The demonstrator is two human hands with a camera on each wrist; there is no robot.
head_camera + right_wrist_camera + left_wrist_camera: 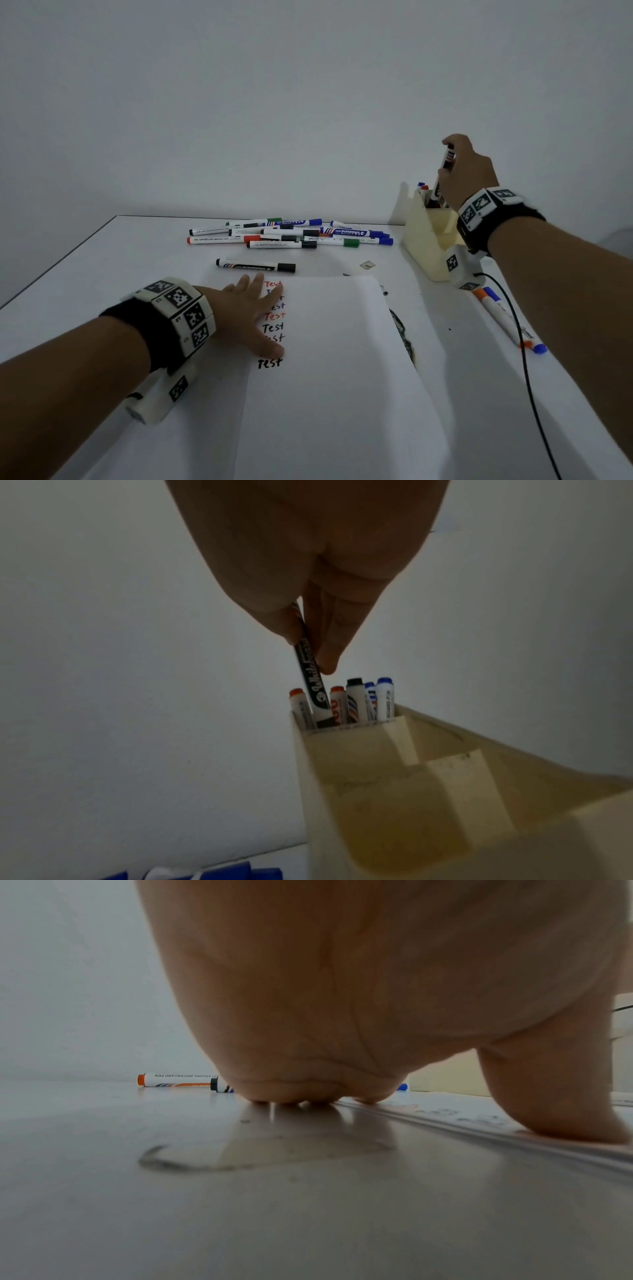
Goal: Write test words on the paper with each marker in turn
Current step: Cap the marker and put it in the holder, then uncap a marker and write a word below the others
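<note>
A white paper [335,342] lies on the table with several "Test" words [273,327] in red and black down its left edge. My left hand [250,308] lies flat with spread fingers on that edge, partly covering the words. My right hand [462,168] pinches a black marker [443,174] upright, its lower end inside the cream holder [431,240]. In the right wrist view the black marker [310,680] stands in the holder's [394,777] tall back compartment among several other markers [356,700].
A pile of markers [291,234] lies at the back of the table, one black marker [255,265] apart just beyond the paper. An orange and a blue marker [507,318] lie right of the paper beside a black cable [524,359]. Ink smudges mark the table by the paper's right edge.
</note>
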